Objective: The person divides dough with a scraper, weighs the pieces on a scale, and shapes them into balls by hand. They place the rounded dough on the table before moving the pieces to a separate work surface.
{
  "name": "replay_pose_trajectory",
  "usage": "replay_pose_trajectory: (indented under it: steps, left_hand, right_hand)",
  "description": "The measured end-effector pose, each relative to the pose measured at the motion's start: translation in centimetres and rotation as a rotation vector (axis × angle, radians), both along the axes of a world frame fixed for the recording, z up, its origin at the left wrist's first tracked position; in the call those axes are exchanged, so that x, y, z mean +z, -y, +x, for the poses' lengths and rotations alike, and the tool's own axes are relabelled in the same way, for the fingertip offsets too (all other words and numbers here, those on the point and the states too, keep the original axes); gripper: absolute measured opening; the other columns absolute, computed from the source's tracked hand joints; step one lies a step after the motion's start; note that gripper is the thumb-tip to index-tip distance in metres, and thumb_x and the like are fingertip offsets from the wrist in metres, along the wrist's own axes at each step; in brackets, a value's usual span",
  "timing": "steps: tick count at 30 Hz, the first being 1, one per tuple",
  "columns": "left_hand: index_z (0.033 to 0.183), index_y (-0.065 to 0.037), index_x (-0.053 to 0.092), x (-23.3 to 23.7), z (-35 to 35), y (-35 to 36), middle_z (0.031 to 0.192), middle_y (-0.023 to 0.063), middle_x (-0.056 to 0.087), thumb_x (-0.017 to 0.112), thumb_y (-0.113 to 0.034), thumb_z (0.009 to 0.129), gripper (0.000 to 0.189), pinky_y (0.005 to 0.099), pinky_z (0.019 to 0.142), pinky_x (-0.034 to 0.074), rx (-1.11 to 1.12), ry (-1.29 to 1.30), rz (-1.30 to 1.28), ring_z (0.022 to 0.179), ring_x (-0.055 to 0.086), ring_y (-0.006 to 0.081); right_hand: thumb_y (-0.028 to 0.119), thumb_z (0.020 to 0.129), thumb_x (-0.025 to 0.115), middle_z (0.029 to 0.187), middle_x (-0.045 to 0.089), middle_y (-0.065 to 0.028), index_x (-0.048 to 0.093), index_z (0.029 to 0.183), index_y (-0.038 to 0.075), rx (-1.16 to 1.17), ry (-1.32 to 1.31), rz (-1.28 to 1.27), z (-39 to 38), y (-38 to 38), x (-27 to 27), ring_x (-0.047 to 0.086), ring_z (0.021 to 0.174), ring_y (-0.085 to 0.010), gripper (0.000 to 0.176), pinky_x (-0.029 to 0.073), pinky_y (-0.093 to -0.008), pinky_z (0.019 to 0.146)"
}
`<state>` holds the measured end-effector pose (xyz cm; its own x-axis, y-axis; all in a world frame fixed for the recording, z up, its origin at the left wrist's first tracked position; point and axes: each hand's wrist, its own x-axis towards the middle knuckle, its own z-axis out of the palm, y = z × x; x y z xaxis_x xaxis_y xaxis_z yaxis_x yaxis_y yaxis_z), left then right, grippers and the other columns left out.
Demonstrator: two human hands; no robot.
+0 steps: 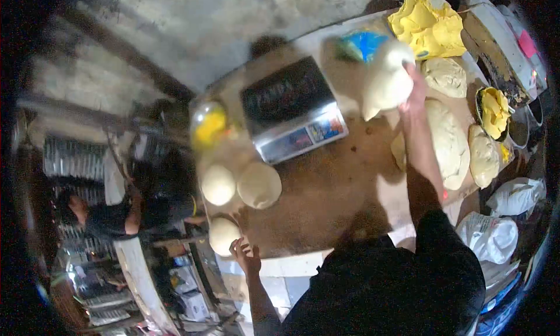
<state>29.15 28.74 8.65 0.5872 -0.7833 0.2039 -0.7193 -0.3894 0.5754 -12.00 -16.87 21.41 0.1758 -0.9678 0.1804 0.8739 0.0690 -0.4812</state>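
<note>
High on the right side of the table, my right hand (414, 90) grips a large pale lump of dough (387, 82), its lower end drooping to a point. My left hand (245, 255) is at the front left edge, fingers bent and apart, fingertips right at the side of a smooth dough ball (224, 236). Two more rounded dough balls, one paler (218, 185) and one wider (259, 186), sit just behind it. A bench scale (286, 90) with a black top and silver front stands mid-table. Beside my right forearm lies a big mass of dough (448, 146).
More dough pieces (445, 78) (484, 156) lie along the right edge, near crumpled yellow paper (429, 24). A blue packet (366, 44) is behind the lump; a yellow-filled jar (209, 126) stands left. White bags (490, 237) sit lower right. Another person (111, 210) is beyond the left side.
</note>
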Motion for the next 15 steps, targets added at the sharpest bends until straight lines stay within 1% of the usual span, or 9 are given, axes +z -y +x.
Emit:
replay_pose_trajectory:
  steps: [2,4,6,8,9,10,11,14,15]
  left_hand:
    - [0.114,-0.008,0.048,-2.4,-0.5,-5.7,0.114,0.0105,0.041,0.070,-0.001,0.071,0.048,0.0289,0.062,0.049,0.117,-0.170,0.017,0.084,0.055,0.0199]
    - [0.112,-0.010,0.049,-3.9,-2.2,-10.0,0.113,0.0085,0.042,0.069,0.000,0.071,0.047,0.0272,0.061,0.047,0.155,-0.184,-0.011,0.080,0.055,0.0180]
    - [0.110,-0.009,0.050,-4.3,-3.8,-12.5,0.112,0.0083,0.043,0.069,0.001,0.071,0.044,0.0267,0.061,0.047,0.164,-0.206,-0.040,0.080,0.055,0.0177]
    - [0.107,-0.009,0.051,-3.9,-5.4,-14.2,0.110,0.0085,0.045,0.068,0.001,0.071,0.040,0.0266,0.061,0.047,0.181,-0.185,-0.098,0.078,0.055,0.0174]
    - [0.105,-0.007,0.051,-4.9,-5.8,-15.1,0.105,0.0094,0.048,0.067,0.001,0.072,0.038,0.0268,0.060,0.047,0.203,-0.206,-0.150,0.077,0.055,0.0181]
    - [0.104,-0.004,0.051,-5.2,-6.1,-15.6,0.102,0.0108,0.050,0.067,0.000,0.072,0.035,0.0272,0.060,0.047,0.182,-0.178,-0.189,0.076,0.055,0.0190]
    - [0.102,-0.003,0.052,-4.8,-6.5,-15.7,0.101,0.0111,0.051,0.067,0.000,0.073,0.033,0.0273,0.060,0.047,0.183,-0.194,-0.152,0.075,0.054,0.0191]
    - [0.097,-0.002,0.053,-4.1,-7.0,-14.8,0.098,0.0114,0.053,0.067,0.001,0.072,0.029,0.0281,0.059,0.047,0.080,-0.131,-0.190,0.071,0.054,0.0195]
    - [0.095,-0.003,0.054,-2.1,-7.7,-13.4,0.097,0.0119,0.053,0.068,0.001,0.070,0.029,0.0290,0.059,0.046,0.073,-0.167,-0.230,0.070,0.054,0.0212]
  right_hand:
    - [0.026,0.086,0.057,0.100,0.063,-0.0163,0.049,0.115,0.000,0.357,-0.231,-0.163,1.0,-1.4,5.6,0.066,0.082,-0.0243,0.040,0.058,-0.0394,0.069]
    - [0.032,0.080,0.066,0.084,0.064,-0.0094,0.056,0.103,0.000,0.340,-0.499,0.095,4.4,-6.8,7.8,0.065,0.066,-0.0197,0.041,0.056,-0.0300,0.056]
    - [0.034,0.076,0.068,0.081,0.063,-0.0092,0.058,0.099,0.000,0.322,-1.210,-0.133,6.2,-12.4,3.7,0.062,0.059,-0.0246,0.042,0.053,-0.0338,0.055]
    - [0.024,0.077,0.068,0.080,0.059,-0.0107,0.057,0.093,-0.003,0.202,-1.616,-0.482,7.3,-22.1,0.6,0.058,0.064,-0.0156,0.034,0.048,-0.0259,0.055]
    - [0.025,0.076,0.070,0.076,0.057,-0.0110,0.057,0.085,-0.003,0.416,-1.776,-0.790,7.7,-25.3,-0.4,0.058,0.070,-0.0177,0.032,0.049,-0.0284,0.064]
    - [0.031,0.075,0.070,0.076,0.057,-0.0141,0.056,0.082,-0.003,0.942,-1.483,-0.764,7.2,-26.7,0.0,0.057,0.071,-0.0237,0.037,0.047,-0.0362,0.066]
    - [0.032,0.074,0.069,0.076,0.057,-0.0177,0.056,0.083,-0.004,0.493,-1.693,-0.963,7.7,-31.9,-10.6,0.058,0.072,-0.0300,0.039,0.045,-0.0419,0.069]
    - [0.024,0.065,0.071,0.079,0.057,-0.0236,0.054,0.085,-0.002,0.742,-1.563,-1.035,8.4,-37.9,-13.1,0.056,0.081,-0.0431,0.037,0.042,-0.0472,0.071]
    - [0.022,0.065,0.072,0.079,0.057,-0.0231,0.054,0.085,-0.002,0.919,-1.475,-0.797,8.3,-38.0,-16.2,0.056,0.080,-0.0431,0.036,0.043,-0.0464,0.070]
